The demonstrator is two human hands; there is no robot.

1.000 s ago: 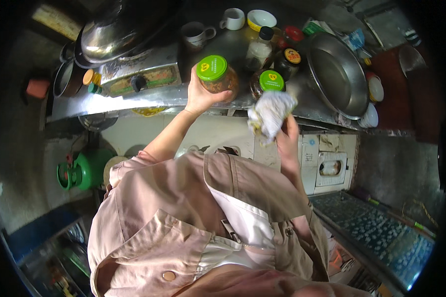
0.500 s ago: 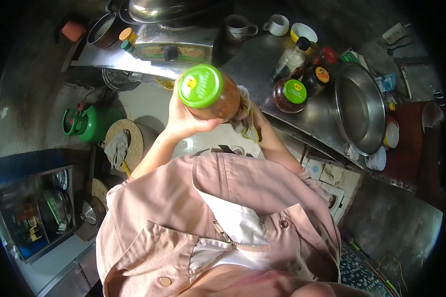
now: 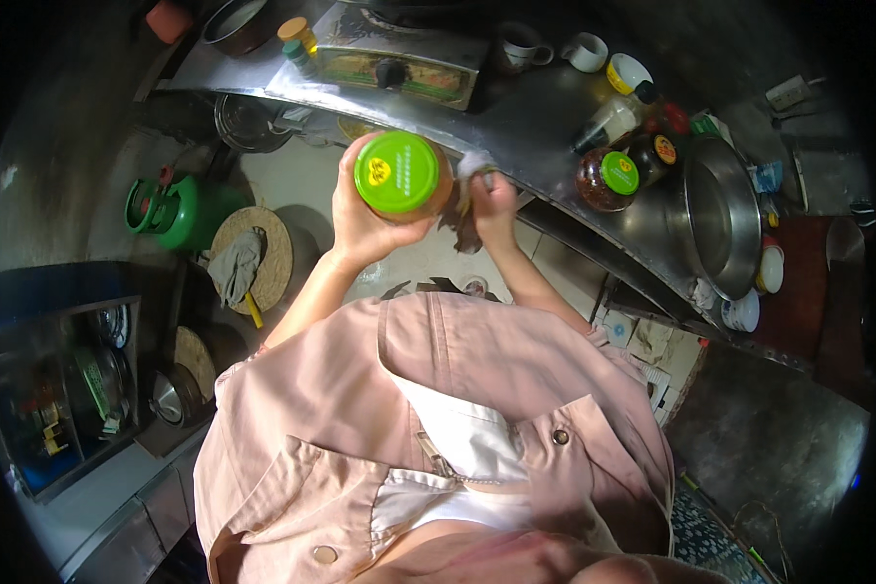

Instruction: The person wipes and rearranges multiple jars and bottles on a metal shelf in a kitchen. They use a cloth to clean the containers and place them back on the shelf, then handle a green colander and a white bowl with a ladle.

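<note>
The left hand clasps a round, green-lidded glass jar; the right hand, bunching a crumpled greyish cloth, has swung in, bringing it just beside the jar.

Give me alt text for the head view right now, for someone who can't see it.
The left hand holds a green-lidded jar in front of a metal counter, while the right hand grips a crumpled cloth beside it. On the counter stand a second green-lidded jar and, farther right, a wide steel basin.
</note>
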